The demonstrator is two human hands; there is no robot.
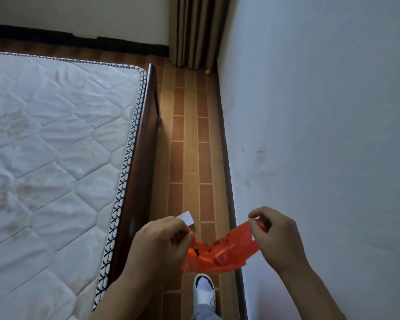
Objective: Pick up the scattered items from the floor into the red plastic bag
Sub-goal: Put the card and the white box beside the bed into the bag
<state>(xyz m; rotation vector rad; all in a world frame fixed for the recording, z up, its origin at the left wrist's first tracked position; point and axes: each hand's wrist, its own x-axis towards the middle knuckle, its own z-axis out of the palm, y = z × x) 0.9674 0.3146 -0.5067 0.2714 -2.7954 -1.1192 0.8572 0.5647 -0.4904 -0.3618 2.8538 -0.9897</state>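
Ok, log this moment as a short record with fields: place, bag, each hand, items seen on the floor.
place: narrow strip of tiled floor between a bed with a bare mattress and a wall
bag: red plastic bag, stretched between both hands above the floor
left hand: left hand pinches one edge of the bag
right hand: right hand pinches the other edge
floor items: white paper piece by the bed frame; small yellow object in the far corner by the curtain
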